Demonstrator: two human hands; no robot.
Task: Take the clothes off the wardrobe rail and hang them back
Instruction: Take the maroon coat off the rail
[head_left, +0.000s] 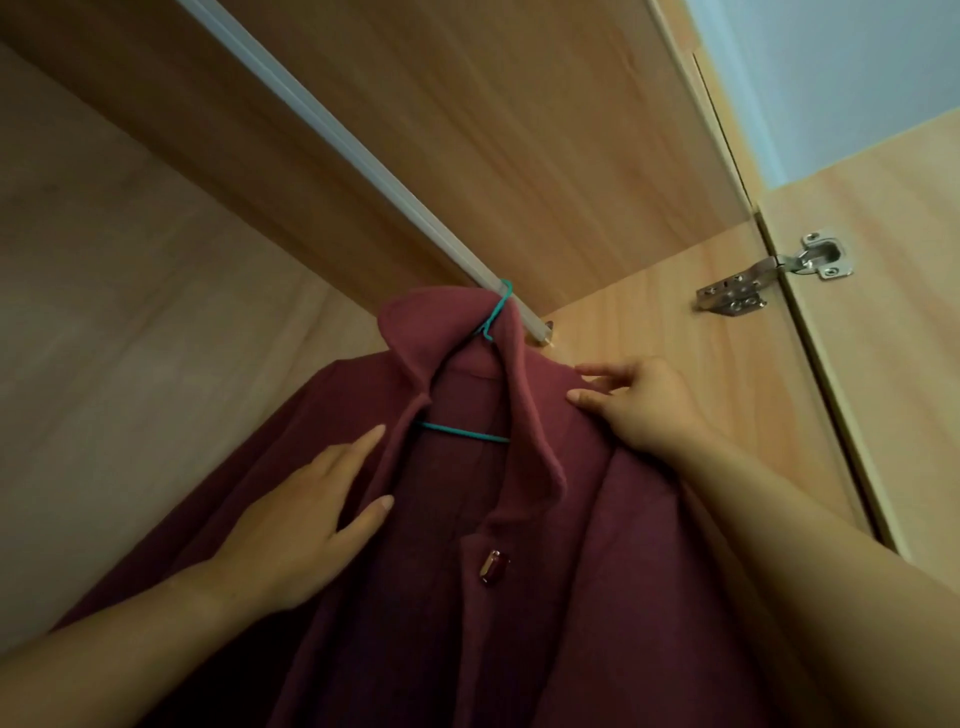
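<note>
Dark-red woollen buttoned coat (519, 597) hangs on teal wire hanger (462, 432), hooked at right end of white wardrobe rail (332, 130). Left hand (306, 525) flat on coat front, fingers straight. Right hand (639, 405) rests on coat shoulder, fingers loosely extended, gripping nothing. Judgement: coat either rehung or not yet lifted, cannot tell which.

Maroon collared coat (623, 571), draped on a teal wire hanger (462, 434), front outward, collar (524, 395) spread open, fastened by one oblong dark-red button (493, 566) at 6 o'clock of the collar. Hanger hook looped over white rail (332, 139) near its 5 o'clock end; rail slanting from 11 o'clock to 5 o'clock.
</note>
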